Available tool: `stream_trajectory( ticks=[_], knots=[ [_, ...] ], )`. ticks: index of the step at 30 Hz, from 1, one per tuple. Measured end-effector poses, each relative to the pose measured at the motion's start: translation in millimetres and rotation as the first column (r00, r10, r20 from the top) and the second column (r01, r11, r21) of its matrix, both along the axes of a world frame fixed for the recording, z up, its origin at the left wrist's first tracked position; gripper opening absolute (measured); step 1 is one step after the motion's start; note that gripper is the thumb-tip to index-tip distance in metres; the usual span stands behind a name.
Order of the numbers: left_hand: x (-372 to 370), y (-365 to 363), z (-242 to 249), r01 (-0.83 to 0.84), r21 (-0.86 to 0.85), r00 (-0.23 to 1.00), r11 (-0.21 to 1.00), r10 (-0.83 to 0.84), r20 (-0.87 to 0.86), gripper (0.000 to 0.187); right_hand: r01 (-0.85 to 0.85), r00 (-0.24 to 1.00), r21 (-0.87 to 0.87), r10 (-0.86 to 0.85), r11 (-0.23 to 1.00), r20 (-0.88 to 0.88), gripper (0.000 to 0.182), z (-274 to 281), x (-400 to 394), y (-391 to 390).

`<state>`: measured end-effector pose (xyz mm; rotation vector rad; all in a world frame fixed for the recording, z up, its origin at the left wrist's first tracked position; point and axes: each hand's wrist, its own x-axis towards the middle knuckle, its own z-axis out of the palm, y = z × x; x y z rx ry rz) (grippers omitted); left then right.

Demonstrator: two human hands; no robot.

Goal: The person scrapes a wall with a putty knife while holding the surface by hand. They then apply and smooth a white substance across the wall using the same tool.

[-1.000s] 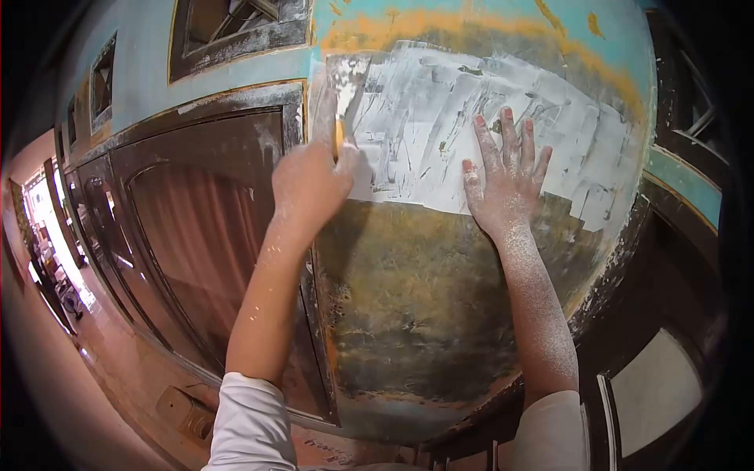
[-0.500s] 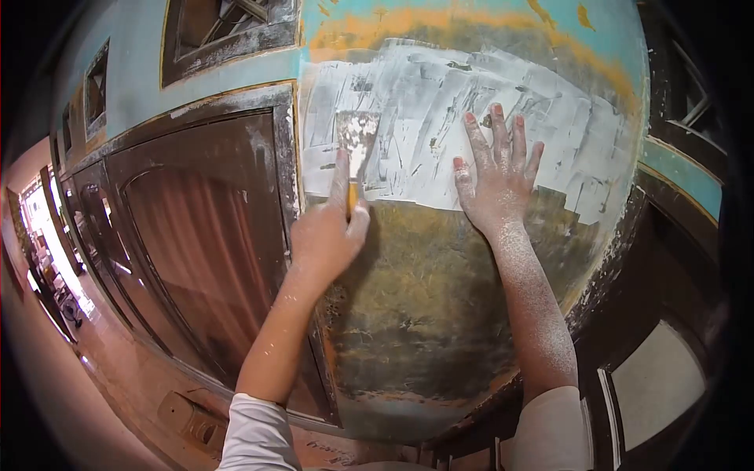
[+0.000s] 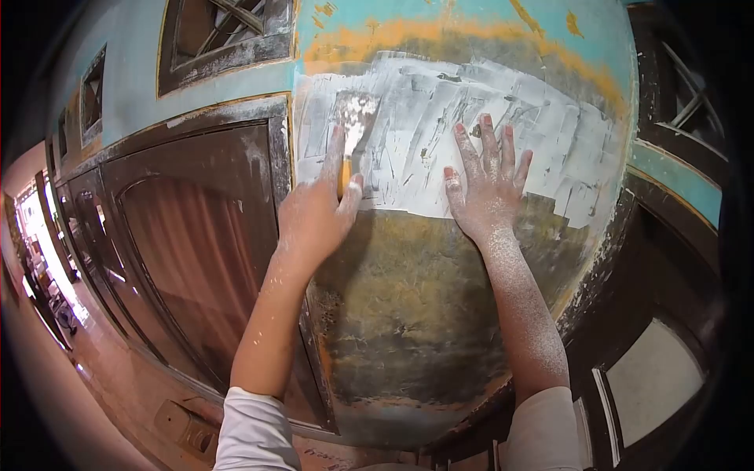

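My left hand [image 3: 318, 208] is closed around the yellow handle of a putty knife [image 3: 359, 118], its index finger laid along the tool. The wide blade, speckled with white putty, points up and lies against the white coating [image 3: 408, 133] on the wall, near its left edge. My right hand [image 3: 488, 184] is dusted with white powder; it rests on the coated patch with fingers spread and holds nothing. Streaks and small dark gaps show in the white layer. Beneath it the wall [image 3: 400, 306] is bare, mottled brown and olive.
A brown door [image 3: 196, 228] with a curtained pane borders the wall on the left. To the right stands a dark frame with a pale panel [image 3: 656, 381]. Above the coating are orange and turquoise paint [image 3: 463, 23]. A brown stool [image 3: 184, 424] sits low on the left floor.
The putty knife in my left hand has slid upward over the white coating. My right hand keeps its place on the wall. The whole view has shifted slightly.
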<state>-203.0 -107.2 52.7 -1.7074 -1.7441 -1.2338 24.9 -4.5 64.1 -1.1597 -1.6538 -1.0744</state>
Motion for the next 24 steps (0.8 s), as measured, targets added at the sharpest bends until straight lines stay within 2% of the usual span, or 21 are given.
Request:
stream_trajectory(
  ticks=[3,4,5,10,13,15,16,17,20,23,24],
  knots=[
    [17,-6,-10,0.019,-0.157,0.997,0.987,-0.007,0.073,0.077,0.000,1.000,0.002,0.000,1.000,-0.004,0.062,-2,0,0],
    [24,-1,-25,0.027,0.012,0.996,1.000,-0.025,-0.086,0.080,-0.004,1.000,0.010,0.004,1.000,-0.007,0.063,-3,0,0],
    [29,2,-35,0.044,-0.248,0.999,0.968,-0.044,0.005,0.078,0.003,1.000,0.012,-0.002,1.000,-0.009,0.063,-3,0,-1],
    [28,-4,16,0.080,-0.093,0.995,0.992,-0.086,-0.055,0.079,-0.006,1.000,0.016,0.006,1.000,-0.006,0.064,-3,-1,2],
    [37,1,14,0.084,-0.083,0.996,0.993,-0.086,-0.027,0.078,-0.006,1.000,-0.003,0.005,1.000,-0.008,0.065,-6,0,1],
    [45,10,-14,0.089,-0.131,0.995,0.987,-0.094,-0.038,0.079,0.003,1.000,-0.008,-0.003,1.000,-0.009,0.066,-12,0,1],
    [43,15,-16,0.093,-0.101,0.993,0.991,-0.099,-0.061,0.079,-0.014,1.000,-0.017,0.014,1.000,-0.011,0.066,-16,1,2],
    [40,19,-18,0.098,-0.072,0.991,0.993,-0.104,-0.083,0.078,-0.012,1.000,-0.018,0.012,1.000,-0.014,0.066,-18,1,1],
    [38,5,22,0.104,-0.003,0.994,0.995,-0.104,-0.038,0.074,0.000,1.000,-0.030,0.000,1.000,0.010,0.067,-20,3,0],
    [47,2,21,0.096,-0.020,0.995,0.995,-0.097,-0.022,0.076,-0.026,1.000,-0.021,0.026,0.999,-0.003,0.066,-23,3,0],
    [51,11,-3,0.073,-0.004,0.996,0.997,-0.073,-0.057,0.077,-0.035,0.999,-0.021,0.034,0.999,-0.005,0.065,-29,3,0]
  ],
)
